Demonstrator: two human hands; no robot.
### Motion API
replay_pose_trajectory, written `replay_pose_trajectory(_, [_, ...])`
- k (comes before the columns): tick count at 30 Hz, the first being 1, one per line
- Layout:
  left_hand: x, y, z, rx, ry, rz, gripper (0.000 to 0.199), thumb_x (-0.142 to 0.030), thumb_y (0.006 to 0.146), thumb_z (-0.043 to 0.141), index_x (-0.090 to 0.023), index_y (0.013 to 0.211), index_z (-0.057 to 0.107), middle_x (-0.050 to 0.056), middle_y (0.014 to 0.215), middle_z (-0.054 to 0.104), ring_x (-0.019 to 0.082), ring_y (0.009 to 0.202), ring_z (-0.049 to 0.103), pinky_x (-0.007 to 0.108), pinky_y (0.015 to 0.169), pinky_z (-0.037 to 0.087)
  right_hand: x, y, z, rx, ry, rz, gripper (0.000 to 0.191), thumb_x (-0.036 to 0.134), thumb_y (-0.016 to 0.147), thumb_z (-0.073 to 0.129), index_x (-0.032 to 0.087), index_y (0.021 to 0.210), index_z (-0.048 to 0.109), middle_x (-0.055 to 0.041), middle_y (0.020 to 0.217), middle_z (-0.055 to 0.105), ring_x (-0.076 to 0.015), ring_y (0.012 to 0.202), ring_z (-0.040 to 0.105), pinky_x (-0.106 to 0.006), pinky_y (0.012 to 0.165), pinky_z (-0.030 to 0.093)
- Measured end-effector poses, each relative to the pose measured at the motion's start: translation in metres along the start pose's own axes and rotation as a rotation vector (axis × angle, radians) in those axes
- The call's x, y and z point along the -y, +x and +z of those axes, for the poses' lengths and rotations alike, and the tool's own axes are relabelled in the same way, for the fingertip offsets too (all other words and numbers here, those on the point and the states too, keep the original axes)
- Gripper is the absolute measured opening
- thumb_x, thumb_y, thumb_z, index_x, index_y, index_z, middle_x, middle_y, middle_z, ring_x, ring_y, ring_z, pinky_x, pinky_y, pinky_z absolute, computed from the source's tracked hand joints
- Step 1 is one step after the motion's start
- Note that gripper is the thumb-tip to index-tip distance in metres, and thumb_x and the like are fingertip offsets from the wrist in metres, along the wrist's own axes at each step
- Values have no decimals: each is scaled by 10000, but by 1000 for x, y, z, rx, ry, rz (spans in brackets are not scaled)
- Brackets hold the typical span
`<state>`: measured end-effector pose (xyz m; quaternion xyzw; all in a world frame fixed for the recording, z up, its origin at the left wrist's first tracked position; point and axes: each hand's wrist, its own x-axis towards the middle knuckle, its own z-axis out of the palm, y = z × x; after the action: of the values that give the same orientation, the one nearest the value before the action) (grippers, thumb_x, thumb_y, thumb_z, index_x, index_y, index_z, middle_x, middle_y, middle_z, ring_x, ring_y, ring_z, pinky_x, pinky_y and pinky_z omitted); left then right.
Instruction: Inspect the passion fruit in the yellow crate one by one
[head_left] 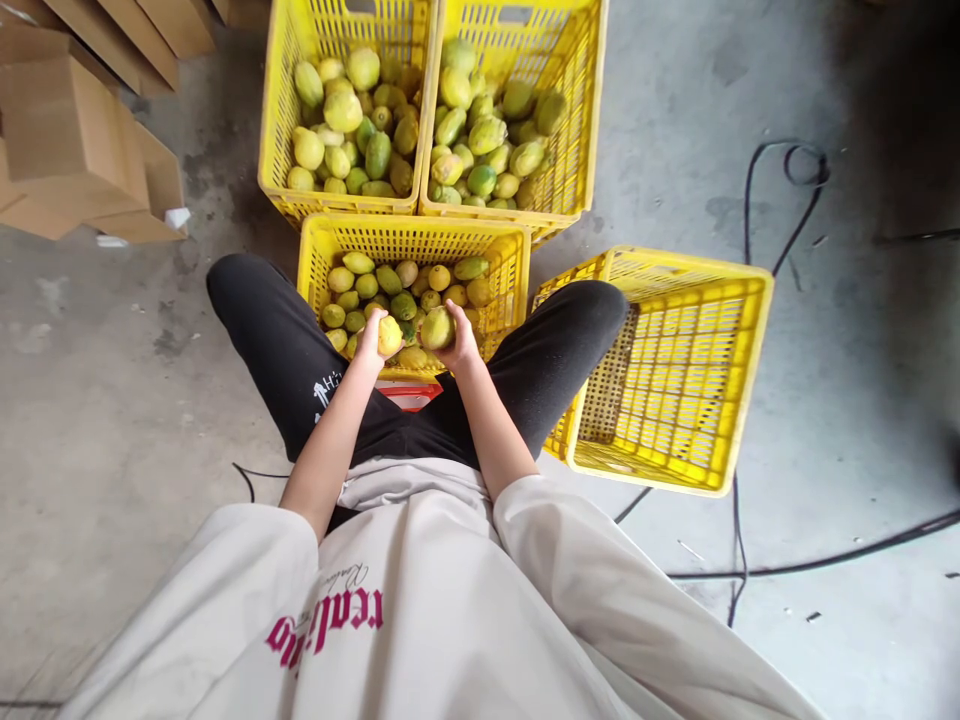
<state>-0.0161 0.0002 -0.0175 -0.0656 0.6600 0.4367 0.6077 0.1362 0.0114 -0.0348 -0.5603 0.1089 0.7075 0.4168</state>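
Observation:
My left hand [370,338] is wrapped round a yellow fruit [389,336]. In my right hand [459,342] is a greener, yellow-green fruit [436,328]. Both hands are close together over the near yellow crate [517,270], which stands between my knees. Yellow and green fruits [403,305] lie inside that crate, some of them hidden by my hands.
Two larger yellow crates [340,205] [506,208] with many fruits stand just beyond. An open yellow crate [675,370] is tilted beside my right knee. Cardboard boxes [71,130] are at the upper left. Black cables [825,560] cross the floor on the right.

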Motion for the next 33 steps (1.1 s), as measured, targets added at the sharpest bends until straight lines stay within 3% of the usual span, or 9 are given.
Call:
replay_pose_trajectory(3, [-2, -6, 8, -80, 46, -29, 364, -529, 1160, 858, -249, 980, 711, 8, 790, 709, 226, 797, 848, 295, 755, 705, -1, 0, 0, -9, -40, 6, 497, 733, 1060, 926, 312, 1028, 664, 4, 843, 741, -313, 1052, 883, -459, 906, 829])
replay_pose_trajectory(7, [-4, -11, 12, -59, 19, 28, 518, -652, 989, 1056, -249, 969, 732, 17, 781, 718, 287, 862, 896, 340, 759, 735, -3, 5, -2, 20, -50, -11, 513, 763, 1048, 908, 312, 1000, 667, -18, 831, 738, -356, 1113, 891, -504, 928, 835])
replay_pose_trajectory(13, [-2, -8, 9, -42, 5, -16, 276, -424, 1140, 915, -243, 985, 775, 45, 903, 783, 234, 883, 821, 384, 885, 810, -9, 17, -7, 31, -80, -81, 526, 793, 1096, 822, 299, 960, 698, -21, 837, 782, -298, 1018, 900, -394, 822, 808])
replay_pose_trajectory(16, [-2, -7, 7, -47, 5, -60, 263, -398, 1165, 871, -235, 974, 791, 54, 901, 762, 231, 849, 793, 400, 907, 818, -11, 19, -10, 56, -111, -84, 567, 826, 1062, 853, 293, 939, 700, -28, 830, 783, -294, 1000, 896, -348, 747, 764])
replay_pose_trajectory(20, [-3, -5, 5, -31, -6, -120, 306, -494, 1187, 822, -234, 1026, 809, 34, 841, 694, 225, 774, 756, 418, 890, 818, -10, 19, -10, 13, -104, -82, 517, 796, 1040, 859, 305, 979, 711, -15, 819, 752, -312, 1045, 881, -411, 836, 802])
replay_pose_trajectory(26, [-5, -10, 6, -52, 44, -136, 231, -426, 1161, 872, -242, 1078, 759, -7, 870, 714, 181, 780, 776, 325, 924, 779, -7, 16, -8, 24, -10, -37, 440, 716, 1073, 857, 307, 1014, 704, -3, 832, 734, -315, 1018, 875, -475, 921, 827])
replay_pose_trajectory(30, [-6, -10, 7, -151, 153, -115, 201, -345, 1136, 910, -233, 1074, 754, -18, 858, 719, 157, 735, 750, 277, 809, 751, -6, 14, -7, 25, 10, -25, 386, 639, 1087, 857, 298, 1009, 696, 1, 826, 735, -304, 996, 879, -447, 881, 819])
replay_pose_trajectory(33, [-5, -10, 9, -152, 166, -66, 253, -376, 1157, 866, -230, 983, 756, 3, 819, 724, 145, 657, 706, 236, 653, 661, -5, 11, -7, 2, 35, -26, 374, 603, 1074, 889, 299, 986, 690, 2, 826, 733, -297, 995, 879, -420, 850, 808])
